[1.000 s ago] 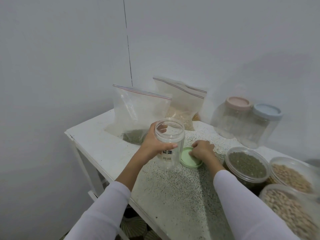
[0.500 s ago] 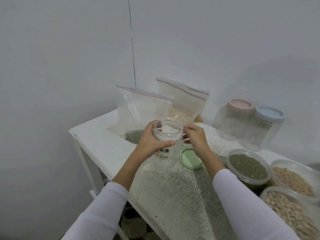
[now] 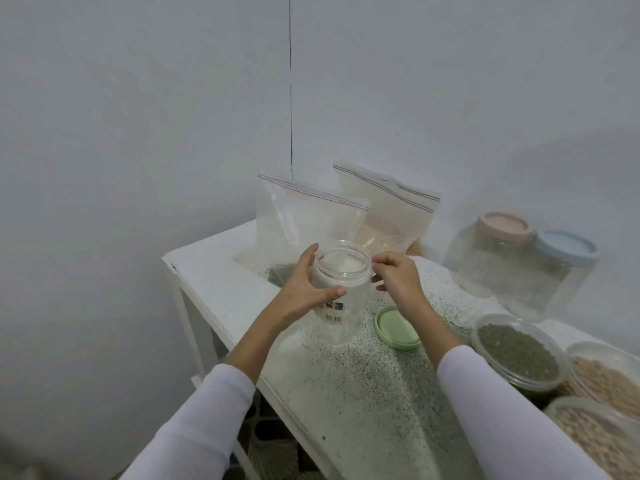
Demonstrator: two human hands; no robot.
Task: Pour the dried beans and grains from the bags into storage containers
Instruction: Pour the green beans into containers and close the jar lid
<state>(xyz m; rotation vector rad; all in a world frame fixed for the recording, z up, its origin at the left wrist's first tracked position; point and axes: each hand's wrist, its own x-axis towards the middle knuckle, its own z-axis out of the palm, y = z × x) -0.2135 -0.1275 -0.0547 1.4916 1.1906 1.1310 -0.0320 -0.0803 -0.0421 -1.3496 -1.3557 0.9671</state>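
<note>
The left hand point(image 3: 304, 292) wraps around an empty clear jar point(image 3: 341, 292), thumb across the front above a small printed label and fingers curled round the far side, holding it tilted with its open mouth toward the camera, its base low against the speckled white worktop point(image 3: 363, 393). The right hand point(image 3: 398, 278) is at the jar's right side, fingers curled and touching the rim and neck. A green lid point(image 3: 396, 328) lies flat on the worktop just right of the jar, below the right wrist. Behind the jar stand two zip bags against the wall: the nearer one point(image 3: 304, 223) with some dark green beans at the bottom, the farther one point(image 3: 384, 213) with pale grains. To the right are two closed clear jars, one with a pink lid point(image 3: 504, 226) and one with a blue lid point(image 3: 566, 245). At the right edge sit open tubs, one of green beans point(image 3: 517, 355) and two of pale beans point(image 3: 606, 372)
</note>
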